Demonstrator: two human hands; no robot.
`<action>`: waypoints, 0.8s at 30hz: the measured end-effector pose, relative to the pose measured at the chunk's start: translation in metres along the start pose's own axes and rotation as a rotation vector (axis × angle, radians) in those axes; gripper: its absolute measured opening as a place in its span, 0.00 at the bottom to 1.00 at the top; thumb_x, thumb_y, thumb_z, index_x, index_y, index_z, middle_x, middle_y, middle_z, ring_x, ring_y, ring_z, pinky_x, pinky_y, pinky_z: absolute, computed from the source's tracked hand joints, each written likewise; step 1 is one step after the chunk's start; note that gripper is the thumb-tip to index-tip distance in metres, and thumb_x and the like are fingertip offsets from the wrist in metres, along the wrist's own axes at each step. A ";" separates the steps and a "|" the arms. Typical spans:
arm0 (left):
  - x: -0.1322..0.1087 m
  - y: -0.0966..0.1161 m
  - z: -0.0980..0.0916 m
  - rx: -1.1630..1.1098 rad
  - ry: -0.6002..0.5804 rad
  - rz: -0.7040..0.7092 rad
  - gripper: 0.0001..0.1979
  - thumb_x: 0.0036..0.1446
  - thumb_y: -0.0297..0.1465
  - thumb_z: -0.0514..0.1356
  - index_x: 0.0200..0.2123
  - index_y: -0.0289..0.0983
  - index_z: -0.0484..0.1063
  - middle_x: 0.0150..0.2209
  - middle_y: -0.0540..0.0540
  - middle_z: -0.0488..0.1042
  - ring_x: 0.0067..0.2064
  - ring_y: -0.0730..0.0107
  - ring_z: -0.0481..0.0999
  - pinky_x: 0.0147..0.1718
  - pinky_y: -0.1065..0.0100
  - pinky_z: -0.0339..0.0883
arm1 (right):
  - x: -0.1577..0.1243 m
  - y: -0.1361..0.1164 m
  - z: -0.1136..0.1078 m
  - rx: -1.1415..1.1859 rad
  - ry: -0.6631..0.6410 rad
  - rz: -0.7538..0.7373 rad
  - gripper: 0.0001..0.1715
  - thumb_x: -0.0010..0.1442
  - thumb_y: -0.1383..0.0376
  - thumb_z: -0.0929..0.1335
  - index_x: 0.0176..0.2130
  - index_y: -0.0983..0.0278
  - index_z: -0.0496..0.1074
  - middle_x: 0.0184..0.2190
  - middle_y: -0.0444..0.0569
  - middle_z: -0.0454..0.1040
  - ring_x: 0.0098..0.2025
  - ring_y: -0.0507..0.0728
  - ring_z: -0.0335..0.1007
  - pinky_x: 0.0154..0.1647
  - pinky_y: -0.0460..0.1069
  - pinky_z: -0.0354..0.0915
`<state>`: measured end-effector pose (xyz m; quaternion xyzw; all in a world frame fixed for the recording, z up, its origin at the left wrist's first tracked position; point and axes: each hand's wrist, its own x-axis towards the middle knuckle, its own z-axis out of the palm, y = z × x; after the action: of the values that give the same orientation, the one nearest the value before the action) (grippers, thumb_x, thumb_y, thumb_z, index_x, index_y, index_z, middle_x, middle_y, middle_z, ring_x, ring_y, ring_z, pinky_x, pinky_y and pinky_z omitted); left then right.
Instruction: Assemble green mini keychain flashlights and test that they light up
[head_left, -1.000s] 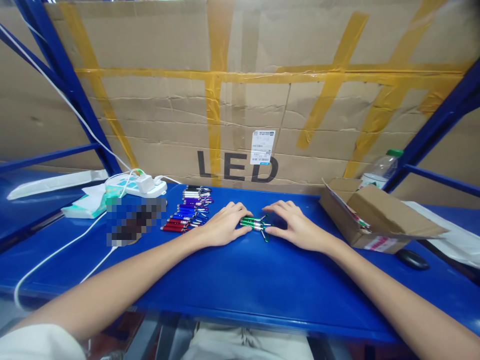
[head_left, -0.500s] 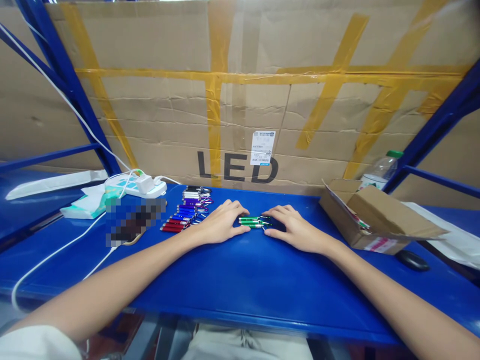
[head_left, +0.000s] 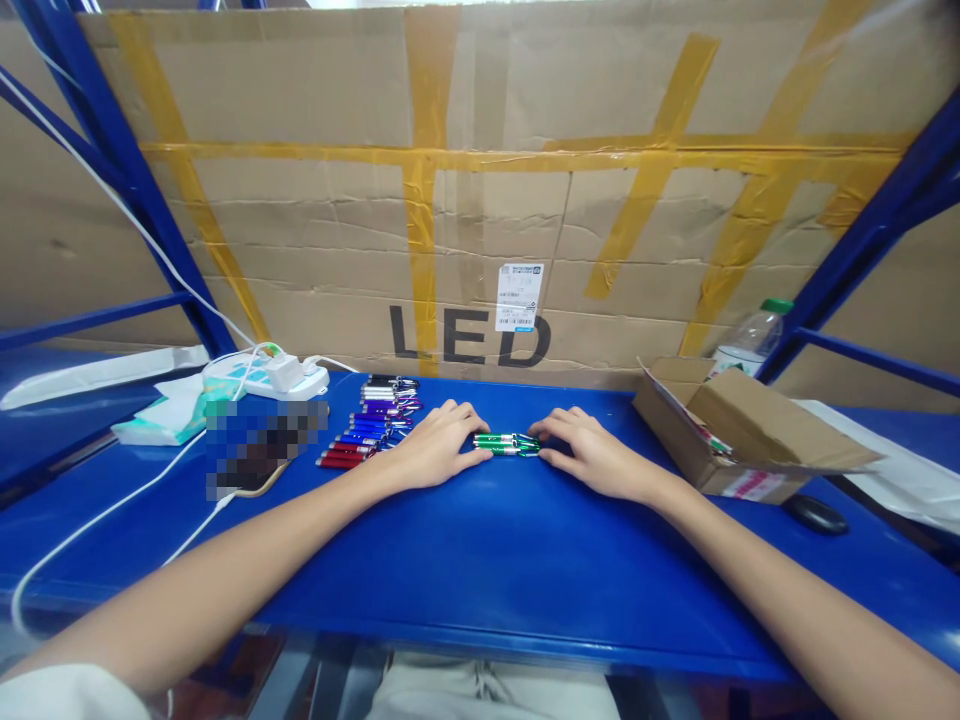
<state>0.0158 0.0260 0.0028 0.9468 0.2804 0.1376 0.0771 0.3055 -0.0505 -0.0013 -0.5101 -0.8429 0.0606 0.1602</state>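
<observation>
Several small green keychain flashlights [head_left: 504, 442], slim metal tubes with carabiner clips, lie side by side on the blue table [head_left: 480, 560] between my hands. My left hand [head_left: 439, 447] has its thumb and fingers on either side of their left ends, partly covering them. At the clip ends on the right, my right hand [head_left: 589, 455] has its fingers curved and apart, with nothing held between them. Left of my left hand is a column of similar flashlights, with black, white, purple, blue [head_left: 367, 430] and red [head_left: 343, 458] ones sorted by colour; my wrist is close to it.
On the right stand an open cardboard box [head_left: 750, 430], a black mouse [head_left: 817, 514] and a bottle [head_left: 754, 335]. A phone [head_left: 262, 465], a tissue pack [head_left: 161, 420] and a white power strip [head_left: 311, 383] with cables lie left. A taped cardboard panel [head_left: 315, 260] closes the back.
My right hand has drawn back slightly to the right, uncovering more of the clips on the green flashlights. My left hand stays at their left ends. The view has shifted slightly.
</observation>
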 end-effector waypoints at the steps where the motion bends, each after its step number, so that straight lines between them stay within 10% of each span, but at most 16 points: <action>1: 0.000 0.000 0.000 0.002 0.000 0.001 0.19 0.74 0.44 0.60 0.58 0.39 0.76 0.53 0.42 0.76 0.53 0.52 0.71 0.52 0.56 0.65 | 0.000 -0.001 0.000 0.005 0.010 -0.001 0.14 0.76 0.59 0.65 0.57 0.58 0.74 0.54 0.56 0.77 0.54 0.68 0.69 0.59 0.65 0.64; 24: 0.000 -0.001 0.001 0.014 0.009 0.012 0.17 0.74 0.45 0.61 0.56 0.40 0.76 0.53 0.42 0.76 0.53 0.52 0.71 0.52 0.55 0.64 | -0.003 -0.007 0.002 0.016 -0.020 0.016 0.14 0.77 0.58 0.65 0.58 0.58 0.73 0.53 0.56 0.73 0.54 0.67 0.68 0.58 0.64 0.66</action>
<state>0.0161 0.0269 0.0016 0.9484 0.2761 0.1402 0.0683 0.3000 -0.0566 -0.0014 -0.5150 -0.8398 0.0735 0.1553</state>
